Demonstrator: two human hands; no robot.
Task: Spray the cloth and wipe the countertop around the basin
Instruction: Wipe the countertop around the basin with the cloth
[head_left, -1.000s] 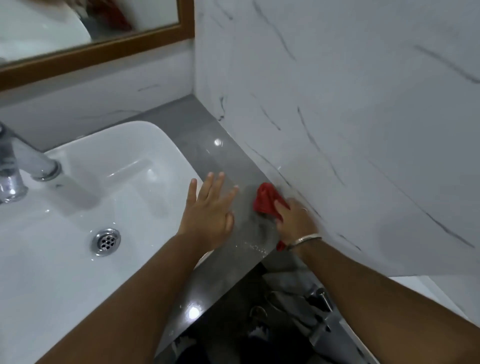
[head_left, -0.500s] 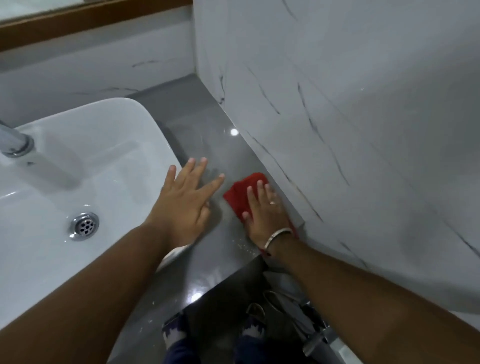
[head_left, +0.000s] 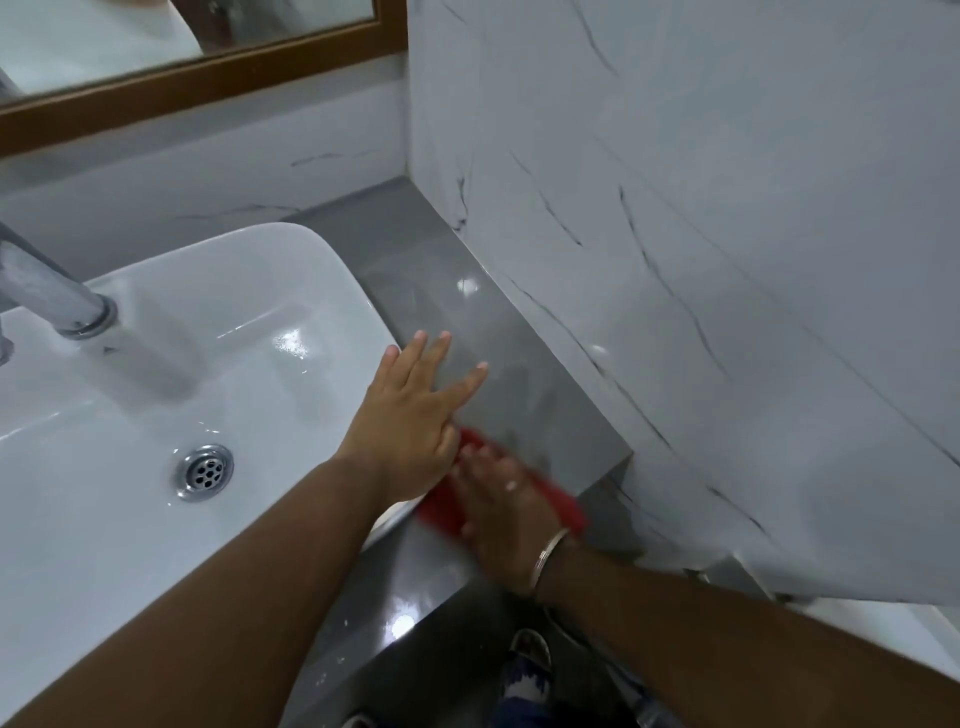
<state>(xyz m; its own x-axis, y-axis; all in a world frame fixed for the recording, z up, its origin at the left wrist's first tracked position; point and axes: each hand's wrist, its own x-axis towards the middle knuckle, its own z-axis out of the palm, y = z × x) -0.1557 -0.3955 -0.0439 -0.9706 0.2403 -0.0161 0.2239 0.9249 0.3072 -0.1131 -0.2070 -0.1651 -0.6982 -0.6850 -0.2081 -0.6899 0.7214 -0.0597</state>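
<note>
A red cloth (head_left: 447, 512) is pressed flat under the right hand (head_left: 501, 499) at the table's (head_left: 467, 332) front edge, having been drawn back from the marble wall (head_left: 675, 260) within 1 second (motion blur suggests a stroke in progress). The left hand (head_left: 415, 415) is braced open, holding nothing, against the basin (head_left: 208, 338) rim. The wall-side strip appears covered; the far corner seems unwiped.
</note>
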